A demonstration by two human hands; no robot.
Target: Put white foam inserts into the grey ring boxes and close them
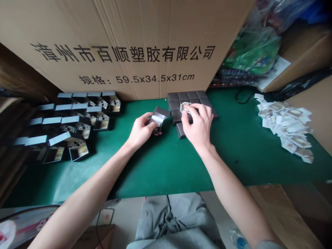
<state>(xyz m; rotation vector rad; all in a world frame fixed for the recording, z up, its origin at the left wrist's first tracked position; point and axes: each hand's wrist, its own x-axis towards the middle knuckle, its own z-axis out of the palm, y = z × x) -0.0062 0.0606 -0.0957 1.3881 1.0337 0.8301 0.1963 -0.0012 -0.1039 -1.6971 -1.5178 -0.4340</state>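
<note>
My left hand (pixel 142 130) is closed around a small black hinged box (pixel 158 117) whose lid stands up, its inside partly hidden by my thumb. To the right of it, my right hand (pixel 198 122) pinches a small white insert (pixel 185 106) between thumb and fingers. That insert is above a block of closed dark boxes (pixel 190 97) standing side by side in rows. One more closed box (pixel 180 131) lies at the front of this block, just beside my right hand.
Several open black boxes (pixel 79 150) stand in rows at the left on the green table (pixel 166 166). White inserts (pixel 284 126) lie heaped at the right. A large printed carton (pixel 129 31) rises behind. Plastic bags (pixel 254 50) fill the back right, near a black cord (pixel 243 100).
</note>
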